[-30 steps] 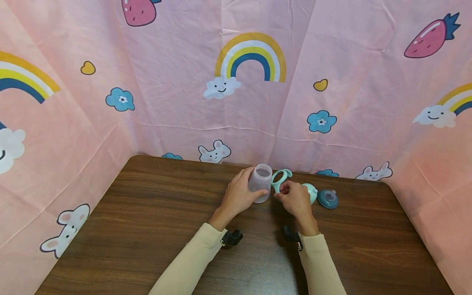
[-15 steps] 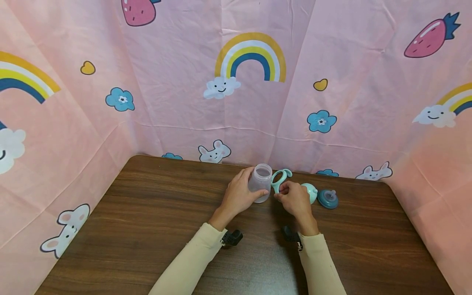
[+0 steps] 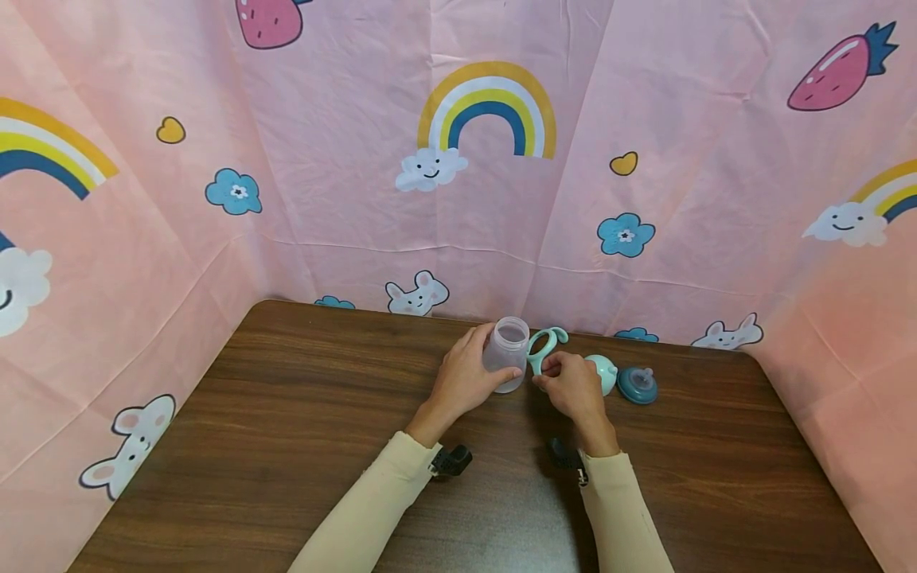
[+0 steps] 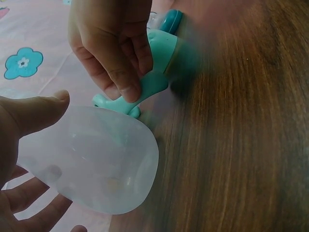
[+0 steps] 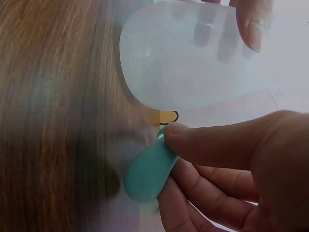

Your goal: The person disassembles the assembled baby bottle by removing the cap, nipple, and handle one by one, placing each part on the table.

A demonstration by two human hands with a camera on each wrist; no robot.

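Observation:
My left hand [image 3: 464, 370] curls round a clear, frosted baby bottle [image 3: 507, 358] with an uncapped neck, standing upright near the back of the table. The left wrist view shows the bottle [image 4: 106, 164] between thumb and fingers. Beside it, my right hand [image 3: 575, 387] pinches one end of a mint-green bottle handle [image 3: 542, 347], a ring with curved arms. In the right wrist view, the thumb and fingers hold the rounded tip of the handle [image 5: 149, 174]. Right of that hand sits a mint-green domed cap [image 3: 605, 374], partly hidden behind it.
A dark teal collar with a clear nipple [image 3: 637, 386] lies at the right of the cap. The brown wooden table [image 3: 308, 414] meets a pink printed cloth [image 3: 344, 159] hanging close behind the objects. Black straps sit at both wrists.

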